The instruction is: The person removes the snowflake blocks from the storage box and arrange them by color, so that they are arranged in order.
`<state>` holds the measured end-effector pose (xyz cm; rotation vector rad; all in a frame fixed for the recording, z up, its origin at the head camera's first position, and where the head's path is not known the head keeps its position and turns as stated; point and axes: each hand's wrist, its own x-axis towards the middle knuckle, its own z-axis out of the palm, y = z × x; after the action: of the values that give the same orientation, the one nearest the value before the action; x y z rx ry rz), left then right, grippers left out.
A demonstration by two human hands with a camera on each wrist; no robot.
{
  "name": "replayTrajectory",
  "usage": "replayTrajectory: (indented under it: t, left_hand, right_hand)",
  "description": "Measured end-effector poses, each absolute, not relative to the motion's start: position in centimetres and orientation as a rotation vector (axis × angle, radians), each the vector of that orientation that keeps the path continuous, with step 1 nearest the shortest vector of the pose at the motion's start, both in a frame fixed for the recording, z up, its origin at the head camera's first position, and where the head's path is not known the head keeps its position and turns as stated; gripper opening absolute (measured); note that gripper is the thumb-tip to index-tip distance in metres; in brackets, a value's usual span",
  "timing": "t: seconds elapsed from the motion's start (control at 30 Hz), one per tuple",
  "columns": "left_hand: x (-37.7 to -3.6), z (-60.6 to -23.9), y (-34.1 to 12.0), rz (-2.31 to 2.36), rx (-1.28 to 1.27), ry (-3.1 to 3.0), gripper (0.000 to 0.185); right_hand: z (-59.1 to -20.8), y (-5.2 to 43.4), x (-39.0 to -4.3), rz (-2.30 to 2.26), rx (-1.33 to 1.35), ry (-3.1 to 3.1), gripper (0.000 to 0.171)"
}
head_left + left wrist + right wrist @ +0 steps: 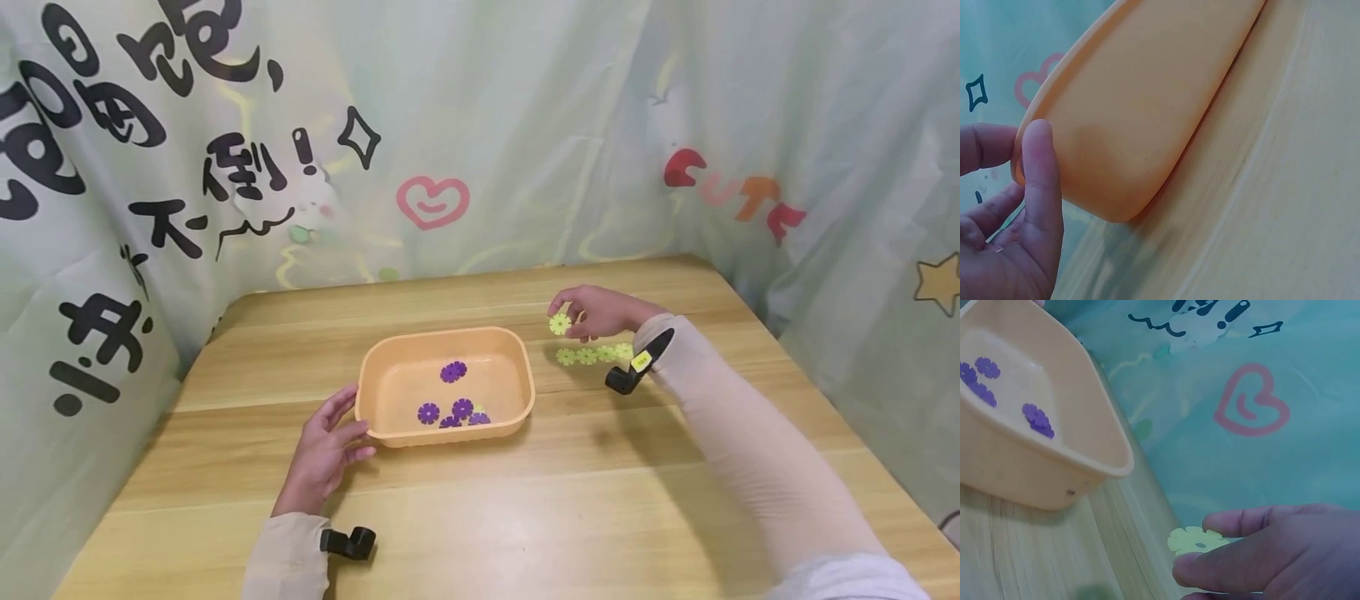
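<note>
Beside the orange tray (525, 392), your left hand (324, 450) steadies its left rim, fingers relaxed and touching. To the tray's right, your right hand (600, 310) pinches a yellow-green flower piece (559, 324). This looks like pick-up; carrying it over likely calls for a steady pinch.

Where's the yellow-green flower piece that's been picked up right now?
The yellow-green flower piece is pinched in the right hand, right of the orange tray, just behind the row of green pieces on the table.
</note>
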<state>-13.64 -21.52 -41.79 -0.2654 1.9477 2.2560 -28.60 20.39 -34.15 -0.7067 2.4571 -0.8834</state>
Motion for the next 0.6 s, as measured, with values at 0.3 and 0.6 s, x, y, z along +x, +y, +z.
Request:
replayTrajectory:
  t: [0.3,0.6]
  left_hand:
    - [-13.7,-41.9,-21.4,2.258,-0.268,1.955,0.067]
    - [-13.6,-41.8,-21.5,2.259,-0.281,1.954,0.067]
  right_hand:
    - [-34.6,22.1,-28.5,-0.905,-0.664,2.471,0.035]
    - [-35.4,23.9,-28.2,-0.94,-0.642,2.504,0.036]
